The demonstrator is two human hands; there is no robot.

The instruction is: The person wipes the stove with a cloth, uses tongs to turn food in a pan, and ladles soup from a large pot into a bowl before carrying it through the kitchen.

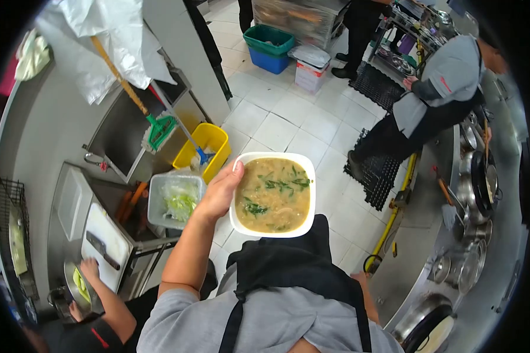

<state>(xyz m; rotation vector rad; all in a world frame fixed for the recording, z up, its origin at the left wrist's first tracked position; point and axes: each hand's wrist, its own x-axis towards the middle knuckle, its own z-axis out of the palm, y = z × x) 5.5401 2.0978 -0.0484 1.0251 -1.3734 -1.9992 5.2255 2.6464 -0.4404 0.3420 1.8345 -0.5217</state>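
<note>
A white square bowl of thick tan soup topped with green leaves is held up in front of my body. My left hand grips its left side, with the thumb over the rim and the other fingers hidden beneath. My right hand hangs low by my right side, beside the black apron; only a small part of it shows, and its fingers cannot be made out. The bowl looks level.
On the left, a co-worker's hand is near a bowl of green pieces, a knife and a cutting board. Another person stands at right by pans. Yellow bin, brooms and black mats are around.
</note>
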